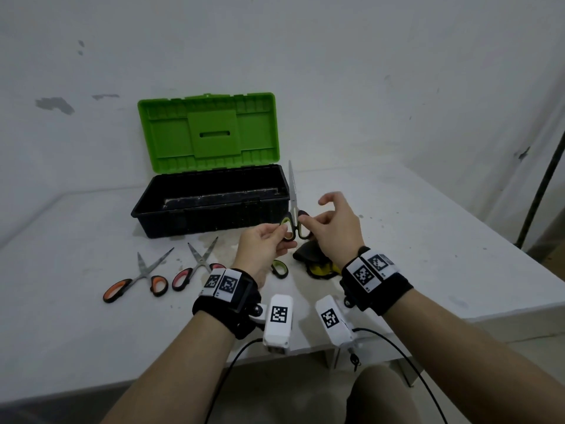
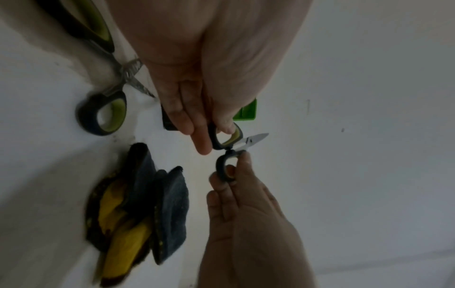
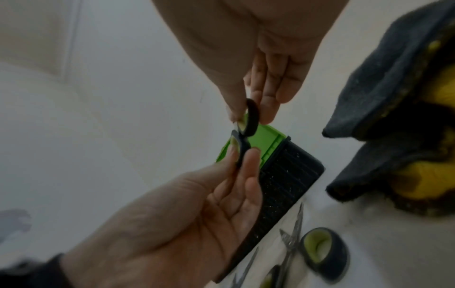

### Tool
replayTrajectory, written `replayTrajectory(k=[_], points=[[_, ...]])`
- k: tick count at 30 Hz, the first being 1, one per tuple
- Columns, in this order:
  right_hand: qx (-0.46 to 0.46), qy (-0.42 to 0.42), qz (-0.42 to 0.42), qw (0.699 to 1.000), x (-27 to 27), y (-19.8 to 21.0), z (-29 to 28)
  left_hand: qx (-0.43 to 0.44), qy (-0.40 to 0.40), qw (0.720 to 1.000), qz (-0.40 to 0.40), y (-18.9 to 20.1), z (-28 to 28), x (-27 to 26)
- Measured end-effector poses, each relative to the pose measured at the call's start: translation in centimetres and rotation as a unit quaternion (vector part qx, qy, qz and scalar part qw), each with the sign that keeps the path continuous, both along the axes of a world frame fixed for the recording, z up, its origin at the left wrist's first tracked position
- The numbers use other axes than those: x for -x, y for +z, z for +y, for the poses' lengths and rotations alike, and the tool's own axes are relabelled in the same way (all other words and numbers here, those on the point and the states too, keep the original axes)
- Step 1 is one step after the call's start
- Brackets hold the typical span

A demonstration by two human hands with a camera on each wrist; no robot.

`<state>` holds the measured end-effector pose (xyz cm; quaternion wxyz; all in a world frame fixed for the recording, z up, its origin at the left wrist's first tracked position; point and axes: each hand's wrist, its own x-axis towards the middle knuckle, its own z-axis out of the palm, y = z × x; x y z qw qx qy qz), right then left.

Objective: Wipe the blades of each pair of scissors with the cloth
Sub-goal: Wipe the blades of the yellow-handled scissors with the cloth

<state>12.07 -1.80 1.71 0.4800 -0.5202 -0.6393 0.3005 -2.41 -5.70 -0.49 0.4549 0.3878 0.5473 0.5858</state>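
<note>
1. Held up over the worktop, just in front of the toolbox's right end: green-handled scissors, blades closed and pointing up and away.
2. Left hand: fingers curled, pinching the left handle loop.
3. Right hand: thumb and forefinger pinching the right handle loop, remaining fingers loosely spread.
4. Lying crumpled on the worktop under the right hand, touched by neither hand: dark grey and yellow cloth.
5. Partly hidden below the left hand: a second green-handled pair, flat on the worktop beside the cloth.
6. Further left, lying with blades apart: red-handled scissors and orange-handled scissors.
7. Behind them, against the wall: black toolbox, green lid raised.
</note>
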Motion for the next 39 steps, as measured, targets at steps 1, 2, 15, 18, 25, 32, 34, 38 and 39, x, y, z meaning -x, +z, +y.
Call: replayTrajectory(k=[1, 2, 15, 18, 25, 32, 34, 38, 39], points=[[-0.016, -0.008, -0.019, 1.0, -0.1, 0.2, 0.1, -0.002, 0.002, 1.0, -0.004, 0.1, 0.0, -0.1], [-0.026, -0.015, -0.043, 0.999, -0.1, 0.4, 0.1, -0.004, 0.003, 1.0, -0.003, 0.4, 0.0, -0.2], [0.048, 0.022, -0.173, 0.984, 1.4, 3.7, 1.1, -0.008, -0.038, 0.993, 0.109, 3.6, 0.9, 2.6], [0.074, 0.028, -0.196, 0.977, 2.5, 4.6, 2.8, -0.013, 0.001, 0.976, 0.216, 4.4, 2.0, 6.2], [0.094, 0.014, -0.27, 0.958, 6.7, 6.1, 7.0, 0.037, 0.008, 0.858, 0.512, 4.1, 4.4, 14.9], [0.092, 0.006, -0.355, 0.93, 11.4, 6.1, 11.7, 0.093, -0.004, 0.758, 0.645, 1.7, 6.0, 23.4], [0.094, 0.007, -0.387, 0.917, 12.7, 6.3, 12.6, 0.106, -0.024, 0.755, 0.647, 1.1, 6.2, 25.4], [0.11, 0.036, -0.44, 0.89, 14.1, 6.4, 14.2, 0.092, -0.026, 0.757, 0.646, 0.3, 6.7, 26.4], [0.115, 0.046, -0.457, 0.881, 14.2, 6.3, 14.3, 0.091, -0.024, 0.758, 0.645, 0.2, 6.7, 26.4]])
